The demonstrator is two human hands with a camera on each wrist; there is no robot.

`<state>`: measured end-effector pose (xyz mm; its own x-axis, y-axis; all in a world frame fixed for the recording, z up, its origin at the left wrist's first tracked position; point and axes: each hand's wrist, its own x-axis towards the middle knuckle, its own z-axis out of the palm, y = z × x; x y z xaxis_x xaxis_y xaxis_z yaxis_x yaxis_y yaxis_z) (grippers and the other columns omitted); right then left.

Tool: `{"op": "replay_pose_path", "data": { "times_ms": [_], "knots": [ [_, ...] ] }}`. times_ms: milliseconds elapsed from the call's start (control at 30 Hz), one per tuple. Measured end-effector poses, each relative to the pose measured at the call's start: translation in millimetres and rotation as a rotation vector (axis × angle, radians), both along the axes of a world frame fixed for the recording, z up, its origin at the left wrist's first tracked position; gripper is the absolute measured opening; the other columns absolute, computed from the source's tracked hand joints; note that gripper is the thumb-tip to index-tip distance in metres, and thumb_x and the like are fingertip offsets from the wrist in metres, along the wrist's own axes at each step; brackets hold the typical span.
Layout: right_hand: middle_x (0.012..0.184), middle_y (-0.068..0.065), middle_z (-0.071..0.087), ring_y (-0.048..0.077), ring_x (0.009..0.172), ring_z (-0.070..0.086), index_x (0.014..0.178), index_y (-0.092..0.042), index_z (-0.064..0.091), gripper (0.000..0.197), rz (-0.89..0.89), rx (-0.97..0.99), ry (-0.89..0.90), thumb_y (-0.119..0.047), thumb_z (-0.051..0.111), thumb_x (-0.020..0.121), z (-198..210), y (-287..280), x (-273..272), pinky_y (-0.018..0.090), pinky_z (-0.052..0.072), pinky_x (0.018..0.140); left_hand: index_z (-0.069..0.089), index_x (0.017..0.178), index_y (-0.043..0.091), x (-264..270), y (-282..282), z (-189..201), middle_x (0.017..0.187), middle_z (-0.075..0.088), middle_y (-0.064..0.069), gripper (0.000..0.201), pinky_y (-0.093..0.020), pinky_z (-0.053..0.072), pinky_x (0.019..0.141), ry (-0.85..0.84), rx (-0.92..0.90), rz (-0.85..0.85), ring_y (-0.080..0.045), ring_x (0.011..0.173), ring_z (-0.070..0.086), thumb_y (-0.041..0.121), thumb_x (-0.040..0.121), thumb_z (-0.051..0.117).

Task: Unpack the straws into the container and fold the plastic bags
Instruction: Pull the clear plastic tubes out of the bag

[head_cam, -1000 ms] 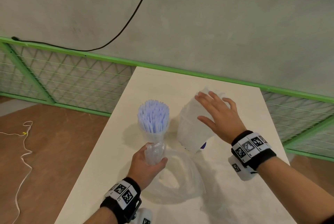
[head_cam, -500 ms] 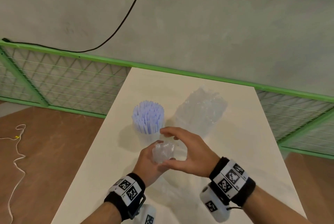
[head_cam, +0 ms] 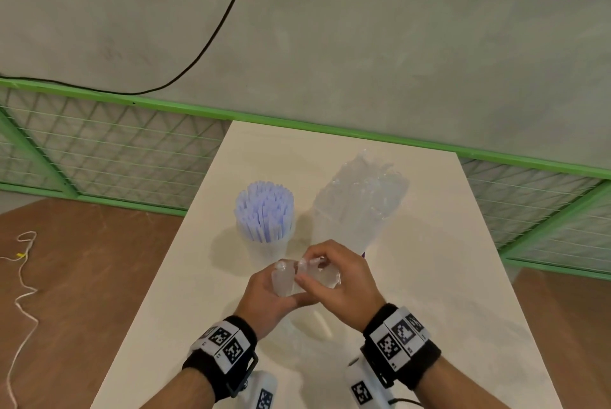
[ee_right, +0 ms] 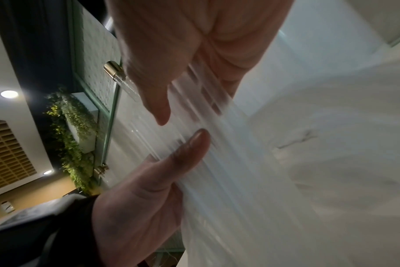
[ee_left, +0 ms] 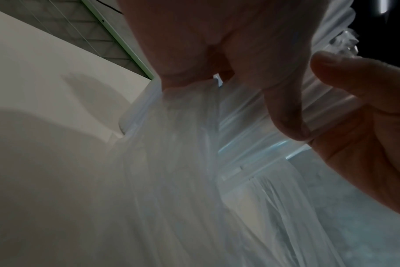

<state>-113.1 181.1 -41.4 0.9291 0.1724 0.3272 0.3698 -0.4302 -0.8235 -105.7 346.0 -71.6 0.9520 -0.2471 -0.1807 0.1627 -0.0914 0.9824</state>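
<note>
Pale blue straws [head_cam: 264, 210] stand upright in a clear container [head_cam: 266, 248] on the white table [head_cam: 446, 276]. To its right a clear bag of wrapped straws [head_cam: 360, 200] stands upright. Over the table's near middle both hands hold an empty clear plastic bag [head_cam: 287, 279]. My left hand [head_cam: 267, 299] grips its gathered top from below. My right hand [head_cam: 334, 279] pinches the same bunched plastic from the right. The rest of the bag [ee_left: 194, 180] hangs down toward the table, and its blurred film [ee_right: 217, 144] runs between my right thumb and fingers.
A green metal fence [head_cam: 297, 124] runs along the table's far edge, with a grey wall and a black cable [head_cam: 211, 35] behind. Brown floor with a white cord [head_cam: 23, 276] lies to the left. The table's left edge is near the container.
My right hand left the standing bag of straws and came back to the empty bag that my left hand holds. It now pinches that bag beside the left hand.
</note>
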Motion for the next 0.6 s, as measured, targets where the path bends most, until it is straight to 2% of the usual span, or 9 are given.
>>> {"op": "replay_pose_path", "data": {
  "times_ms": [100,267,433,533,600],
  "knots": [
    [0.088,-0.011,0.066,0.007,0.085,0.063,0.096,-0.016,0.065,0.016,-0.045,0.042,0.049,-0.015,0.075,0.084,-1,5,-1,0.011,0.043,0.077,0.072,0.097,0.019,-1,0,1,0.094,0.076,0.004,0.035,-0.017,0.051,0.076,-0.015,0.008,0.007,-0.01,0.089,0.069,0.017,0.067,0.089],
    [0.096,-0.014,0.071,0.002,0.088,0.066,0.116,-0.021,0.064,0.023,-0.083,0.032,0.063,-0.019,0.065,0.093,-5,7,-1,0.009,0.045,0.079,0.071,0.095,0.03,2,5,-6,0.09,0.073,0.015,0.024,-0.013,0.047,0.073,-0.033,0.094,0.047,-0.001,0.084,0.067,0.024,0.075,0.084],
    [0.105,-0.009,0.069,-0.003,0.097,0.062,0.122,-0.019,0.062,0.027,-0.132,-0.066,-0.033,-0.019,0.06,0.095,-7,12,-4,0.003,0.041,0.084,0.072,0.097,0.028,4,6,-7,0.093,0.074,0.014,0.016,-0.011,0.047,0.074,-0.086,0.093,0.042,-0.002,0.087,0.067,0.025,0.083,0.077],
    [0.106,-0.005,0.07,0.0,0.097,0.062,0.123,-0.019,0.062,0.028,-0.146,-0.119,-0.059,-0.017,0.061,0.096,-7,10,-2,0.005,0.043,0.084,0.072,0.096,0.026,5,3,-5,0.088,0.074,0.014,0.012,-0.009,0.046,0.071,-0.128,0.119,0.039,0.0,0.081,0.067,0.019,0.086,0.074],
    [0.103,-0.004,0.071,-0.002,0.096,0.063,0.121,-0.016,0.063,0.027,-0.19,-0.105,-0.097,-0.013,0.063,0.094,-6,6,-1,0.007,0.046,0.083,0.073,0.093,0.021,6,2,-4,0.087,0.074,0.008,0.008,-0.009,0.046,0.071,-0.148,0.11,0.077,-0.001,0.079,0.066,0.016,0.087,0.072]
  ]
}}
